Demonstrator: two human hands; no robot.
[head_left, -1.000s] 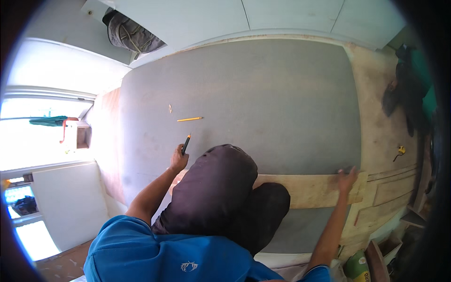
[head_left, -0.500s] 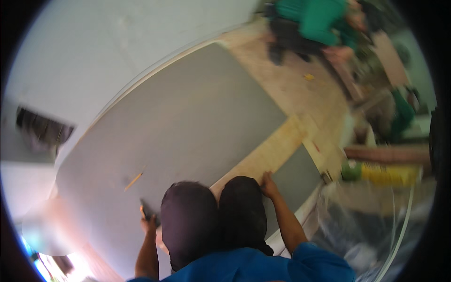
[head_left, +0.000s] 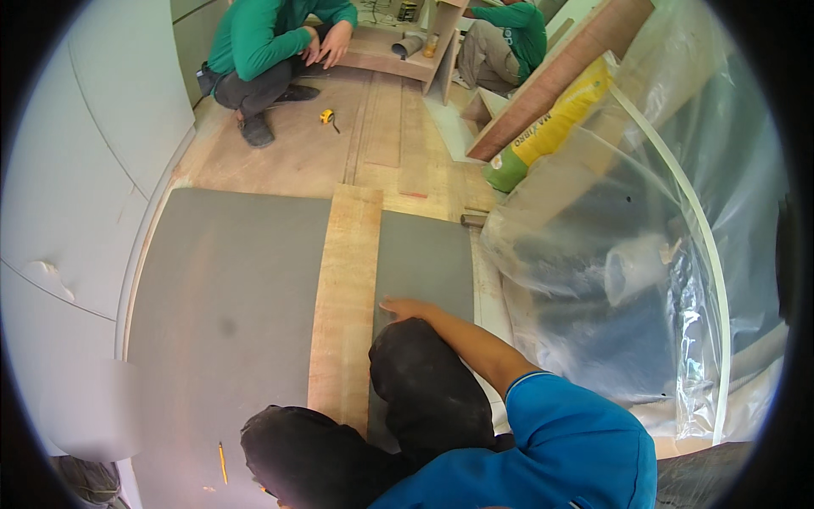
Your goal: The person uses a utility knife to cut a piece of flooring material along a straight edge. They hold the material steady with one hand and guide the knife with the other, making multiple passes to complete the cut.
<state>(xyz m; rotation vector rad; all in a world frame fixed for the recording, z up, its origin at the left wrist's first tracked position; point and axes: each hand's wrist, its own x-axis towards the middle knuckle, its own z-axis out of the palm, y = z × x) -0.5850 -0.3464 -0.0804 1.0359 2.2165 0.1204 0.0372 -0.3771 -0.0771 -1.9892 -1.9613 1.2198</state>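
A long pale plywood strip (head_left: pixel 346 280) lies flat across a grey sheet (head_left: pixel 229 297), running away from my knees. My right hand (head_left: pixel 400 307) rests at the strip's right edge, its visible fingers stretched out and holding nothing; my right knee partly hides it. My left hand is out of sight, and only a tiny orange sliver shows beside my left knee, too small to make out. On the grey sheet left of that knee lies a yellow pencil (head_left: pixel 223 463).
A person in green (head_left: pixel 264 42) squats beyond the sheet near a yellow tape measure (head_left: pixel 327 116); another (head_left: pixel 513 38) sits farther back. A wooden board (head_left: pixel 560 81), a yellow-green bag (head_left: pixel 551 123) and plastic sheeting (head_left: pixel 593 280) line the right. White panels (head_left: pixel 85 170) stand left.
My view has swung, so the strip now points straight ahead. My left hand, which held a dark tool, has left view. My right hand stays by the strip's edge.
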